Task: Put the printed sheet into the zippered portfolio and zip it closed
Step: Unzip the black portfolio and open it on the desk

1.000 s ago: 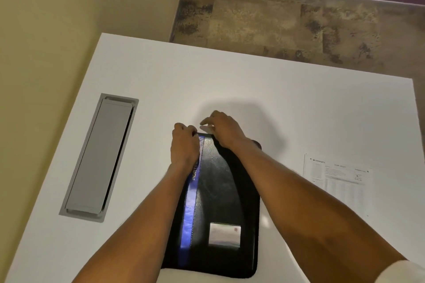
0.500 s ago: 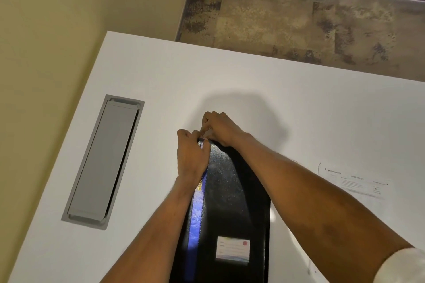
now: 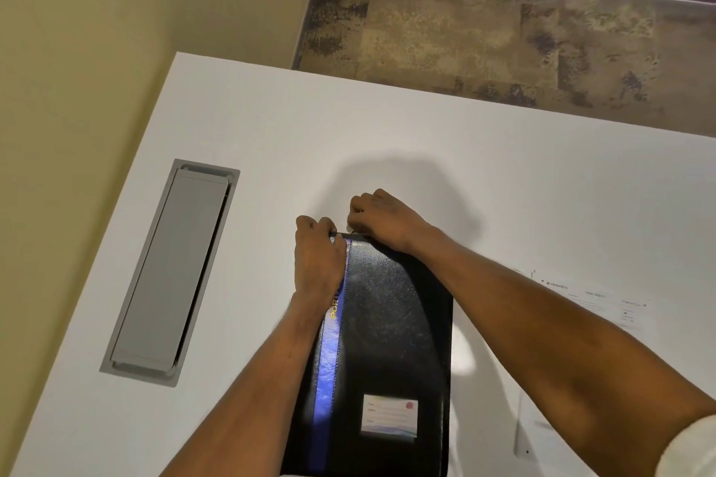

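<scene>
A black zippered portfolio (image 3: pixel 391 341) with a blue stripe and a small label lies flat on the white table (image 3: pixel 445 151), long side running away from me. My left hand (image 3: pixel 315 256) grips its far left corner with curled fingers. My right hand (image 3: pixel 381 219) sits at the far edge just beside it, fingertips pinched together at the zipper; the pull itself is hidden under the fingers. The printed sheet (image 3: pixel 596 300) lies flat on the table to the right, partly covered by my right forearm.
A grey cable-tray lid (image 3: pixel 168 271) is set into the table at the left. A beige wall runs along the left edge. Beyond the table's far edge lies patterned carpet (image 3: pixel 484 39).
Both hands stay at the portfolio's far left corner. My right hand's fingertips have closed tighter toward the left hand. The camera has shifted, so the portfolio sits lower in view.
</scene>
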The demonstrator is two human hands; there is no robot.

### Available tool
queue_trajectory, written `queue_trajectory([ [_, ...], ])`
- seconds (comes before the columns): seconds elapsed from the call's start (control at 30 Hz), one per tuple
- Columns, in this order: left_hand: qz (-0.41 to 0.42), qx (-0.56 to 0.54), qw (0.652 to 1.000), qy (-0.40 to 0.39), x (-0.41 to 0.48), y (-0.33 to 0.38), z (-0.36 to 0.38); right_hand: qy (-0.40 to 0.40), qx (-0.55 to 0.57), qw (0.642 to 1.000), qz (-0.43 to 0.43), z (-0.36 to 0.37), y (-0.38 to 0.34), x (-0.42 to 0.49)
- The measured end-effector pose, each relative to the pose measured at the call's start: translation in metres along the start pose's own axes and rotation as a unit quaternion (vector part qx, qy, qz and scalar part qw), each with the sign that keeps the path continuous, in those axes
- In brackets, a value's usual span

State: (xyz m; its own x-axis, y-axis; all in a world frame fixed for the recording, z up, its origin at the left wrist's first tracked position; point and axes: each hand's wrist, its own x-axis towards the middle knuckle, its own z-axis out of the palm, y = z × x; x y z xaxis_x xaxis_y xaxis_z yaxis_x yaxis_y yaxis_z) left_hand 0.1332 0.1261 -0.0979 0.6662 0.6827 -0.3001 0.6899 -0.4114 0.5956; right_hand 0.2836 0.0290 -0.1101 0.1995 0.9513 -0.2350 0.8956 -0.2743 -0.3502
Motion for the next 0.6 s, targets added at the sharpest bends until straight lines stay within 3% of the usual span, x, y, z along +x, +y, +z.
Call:
queue_trajectory([
  [0.2, -0.001, 0.000, 1.000, -0.010, 0.003, -0.001, 0.000, 0.013, 0.004, 1.000, 0.026, -0.002, 0.023, -0.036],
  [0.43, -0.009, 0.002, 1.000, -0.021, 0.000, 0.003, -0.002, 0.014, 0.021, 0.991, 0.129, 0.001, 0.045, -0.097],
  [0.6, -0.007, 0.009, 1.000, -0.025, -0.001, 0.006, -0.001, 0.081, 0.008, 0.979, 0.187, 0.010, 0.049, -0.142],
])
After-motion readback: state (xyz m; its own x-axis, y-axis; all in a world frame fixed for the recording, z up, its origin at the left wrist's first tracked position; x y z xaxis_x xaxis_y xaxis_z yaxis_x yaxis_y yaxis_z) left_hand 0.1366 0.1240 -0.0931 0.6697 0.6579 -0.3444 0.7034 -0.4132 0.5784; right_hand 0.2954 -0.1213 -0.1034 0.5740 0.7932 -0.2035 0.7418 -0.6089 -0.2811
